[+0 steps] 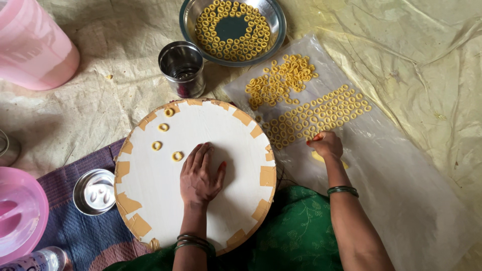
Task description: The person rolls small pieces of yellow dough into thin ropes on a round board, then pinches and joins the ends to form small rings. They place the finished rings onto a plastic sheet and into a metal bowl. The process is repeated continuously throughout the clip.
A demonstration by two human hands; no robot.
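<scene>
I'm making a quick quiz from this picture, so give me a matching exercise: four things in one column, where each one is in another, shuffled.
Things:
1. Left hand
2. Right hand
3. Round steel plate of yellow dough rings
4. Small empty steel bowl

Places:
A. On the purple mat, left of the board
B. At the top, above the clear plastic sheet
C. Flat on the round white board
D. At the rows of rings on the clear sheet

Pairs: 1-C, 2-D, 3-B, 4-A

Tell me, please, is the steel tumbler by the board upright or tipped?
Upright: the steel tumbler shows its open round mouth facing up.
</scene>
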